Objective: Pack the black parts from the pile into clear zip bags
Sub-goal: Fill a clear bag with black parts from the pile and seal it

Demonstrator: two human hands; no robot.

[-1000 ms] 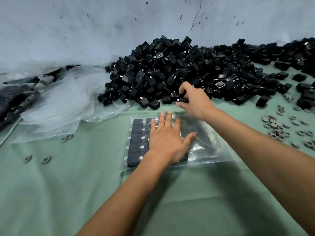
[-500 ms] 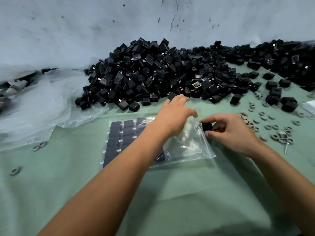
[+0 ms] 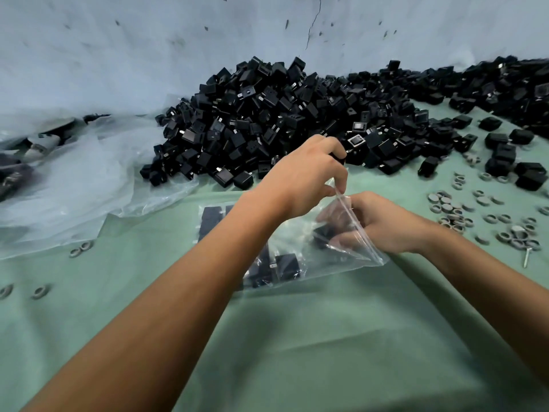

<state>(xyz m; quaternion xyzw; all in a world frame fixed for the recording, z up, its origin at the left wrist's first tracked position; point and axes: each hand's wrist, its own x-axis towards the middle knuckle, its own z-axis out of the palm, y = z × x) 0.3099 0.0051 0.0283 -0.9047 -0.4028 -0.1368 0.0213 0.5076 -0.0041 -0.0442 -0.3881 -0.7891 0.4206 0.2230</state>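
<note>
Parts [image 3: 297, 120] lay heaped beyond one bag [image 3: 300, 257] that already held several, too hidden to count. Left hand [image 3: 300, 182] pinched the bag's top edge up; right hand [image 3: 383, 224], fingers inside, gripped one part [image 3: 323, 233].

The zip bag [image 3: 297, 257] lay on the table [image 3: 297, 352], in front of the pile [image 3: 297, 120]; loose plastic sheeting [image 3: 83, 185] lay to its left; rings [image 3: 463, 215] lay scattered to its right.

A pale, cracked, speckled wall [image 3: 148, 49] is rising beyond the grip; a green cloth [image 3: 326, 352] is covering the surface beneath it.
</note>
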